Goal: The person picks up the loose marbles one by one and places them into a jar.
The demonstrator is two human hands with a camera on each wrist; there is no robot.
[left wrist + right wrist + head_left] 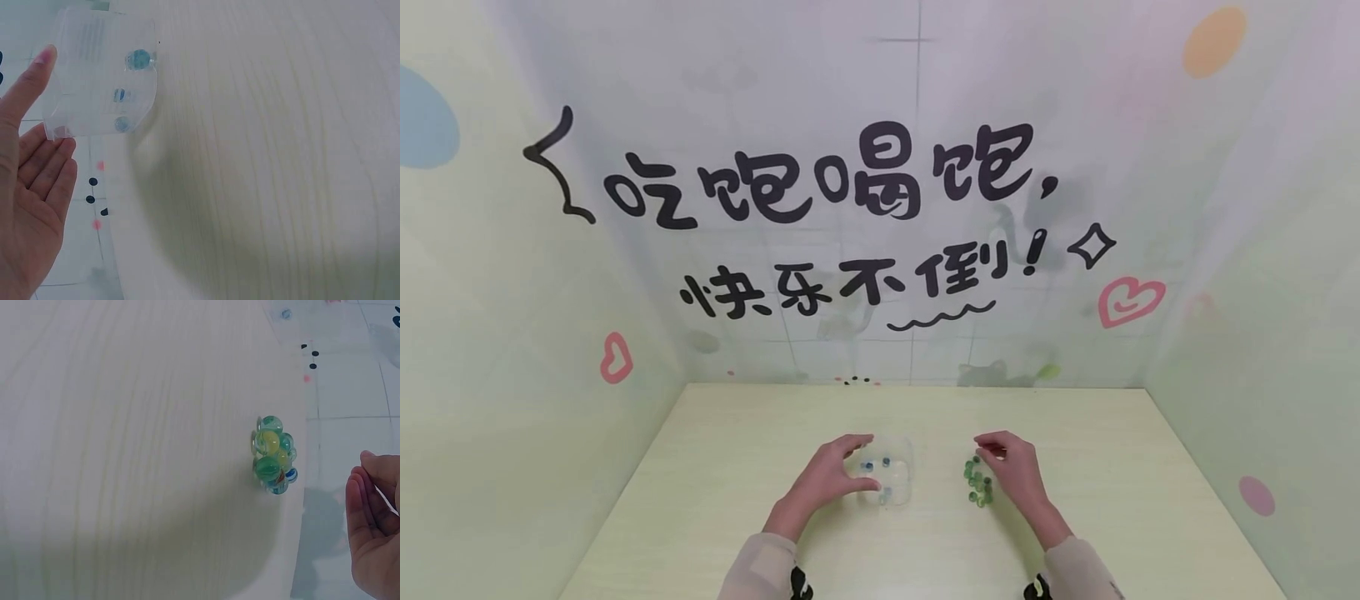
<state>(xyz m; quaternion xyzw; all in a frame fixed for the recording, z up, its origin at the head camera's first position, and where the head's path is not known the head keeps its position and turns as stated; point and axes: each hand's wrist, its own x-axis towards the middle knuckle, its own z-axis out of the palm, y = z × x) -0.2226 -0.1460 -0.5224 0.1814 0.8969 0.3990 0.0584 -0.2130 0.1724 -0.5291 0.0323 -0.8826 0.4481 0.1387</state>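
We see a printed wall [880,354] behind a pale table [925,554]. On the table, we find the left hand [829,477] gripping the left side of a clear box [907,479] between thumb and fingers. The right hand [1017,471] hangs beside a pile of marbles [979,487], mostly green, right of the box; its fingertips meet the thumb, though we cannot tell whether they pinch anything. Inside the box, we see a few blue marbles [886,462].

Short of the worktop's far edge [940,395], the left hand [829,473] holds thumb and fingers apart, the right hand [1018,468] thumb and fingertips together
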